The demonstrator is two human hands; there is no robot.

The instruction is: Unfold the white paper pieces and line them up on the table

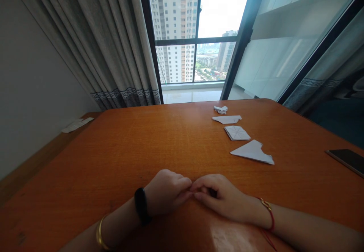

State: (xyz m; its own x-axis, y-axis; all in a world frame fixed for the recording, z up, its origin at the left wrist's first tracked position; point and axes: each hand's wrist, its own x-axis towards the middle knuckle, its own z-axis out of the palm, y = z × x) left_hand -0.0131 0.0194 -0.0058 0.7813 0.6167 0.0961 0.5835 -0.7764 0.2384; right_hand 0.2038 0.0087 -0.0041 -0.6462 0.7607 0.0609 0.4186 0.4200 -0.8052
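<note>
Near the front of the wooden table [127,142], my left hand [167,191] lies with its fingers curled, a black band on the wrist. From the right, my right hand [222,195] meets it, thumb and fingers bent together so that the fingertips of both hands touch. No object shows between them. Beyond my right hand lie folded white papers in a row: a pointed folded sheet [251,152] nearest, then a creased square packet [237,133], a long flat folded piece [226,119], and a small crumpled-looking fold [220,110] farthest away.
A dark phone [345,160] rests at the table's right edge. On a lower ledge to the left lies a flat white paper [77,125]. Grey curtains [113,36] hang beside the window behind the table, and a sliding glass door [270,47] stands to the right.
</note>
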